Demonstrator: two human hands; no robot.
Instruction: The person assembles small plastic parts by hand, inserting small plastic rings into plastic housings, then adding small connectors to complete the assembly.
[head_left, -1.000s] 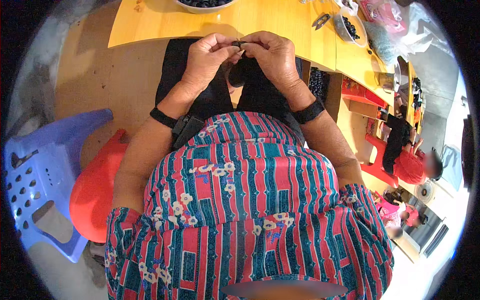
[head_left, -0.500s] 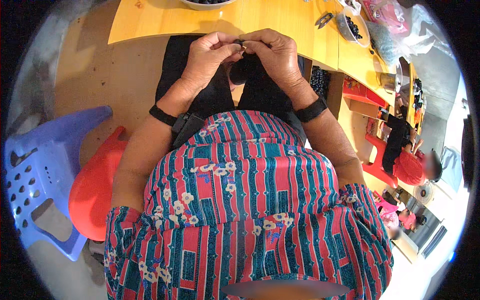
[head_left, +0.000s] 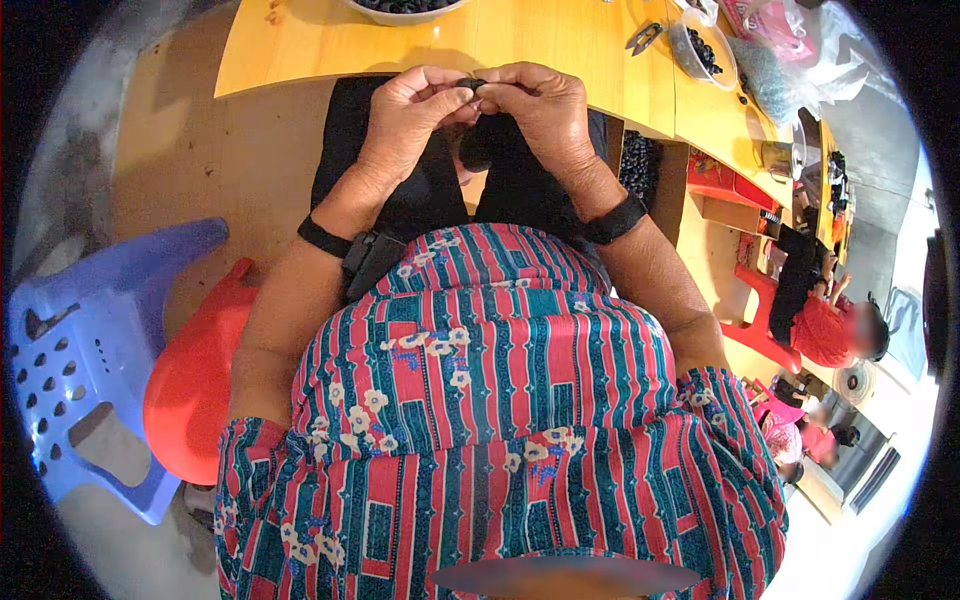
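Between my two hands, just in front of the table's near edge, is a small black piece [head_left: 471, 84], mostly covered by fingertips; its exact kind I cannot make out. My left hand [head_left: 408, 115] pinches it from the left with thumb and forefinger. From the other side my right hand [head_left: 540, 108] grips it the same way, the fingertips of both hands almost meeting. A grey bowl [head_left: 408, 14] of small black pieces stands on the yellow table [head_left: 330, 45] beyond my hands. To the right sits a clear plastic bowl [head_left: 727, 70] with more black pieces.
Small thread snips [head_left: 644, 38] lie left of the clear bowl. Plastic bags [head_left: 775, 80] crowd the table's right end. A red stool [head_left: 195, 385] and a blue plastic chair [head_left: 90, 370] stand at my left. Other people, one in a red top [head_left: 822, 332], sit farther right.
My right fingers have closed in around the black piece, and both pinches now sit slightly farther left. The rest of the table looks the same.
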